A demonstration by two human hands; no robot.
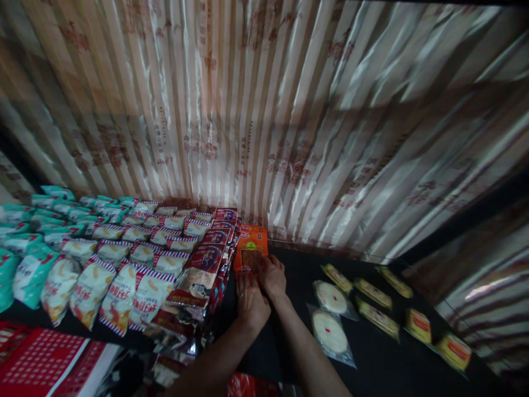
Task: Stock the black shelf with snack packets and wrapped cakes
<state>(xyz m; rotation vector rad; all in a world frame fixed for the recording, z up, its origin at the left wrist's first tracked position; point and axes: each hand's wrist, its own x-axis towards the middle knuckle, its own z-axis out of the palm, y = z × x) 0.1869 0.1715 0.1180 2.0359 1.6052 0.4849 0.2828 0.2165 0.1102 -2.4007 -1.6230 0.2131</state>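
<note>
As we look forward and down through the head view, our bare left hand (pixel 250 302) and bare right hand (pixel 273 277) come close together over a flat, rectangular orange packet (pixel 251 238) near the back of the black counter (pixel 293 331). Our left fingers touch its lower edge, and our right fingers lie at its lower right corner; we cannot tell whether either hand is clamped on it or only pressing. Just to its left we see a long row of overlapping, shiny maroon packets (pixel 202 259) running from back to front. Beyond them stand rows of plump white pouches with red-and-blue striped edges (pixel 118 292), then teal-and-white pouches (pixel 33 273) farthest left. A red perforated plastic basket (pixel 45 355) sits at our lower left. To our right lie two round white discs in clear wrapping (pixel 329 331), slim yellowish packets (pixel 378 318) and two small yellow packets with red labels (pixel 454 352). Behind everything hangs a pale, pleated curtain with reddish prints (pixel 256 116).
</note>
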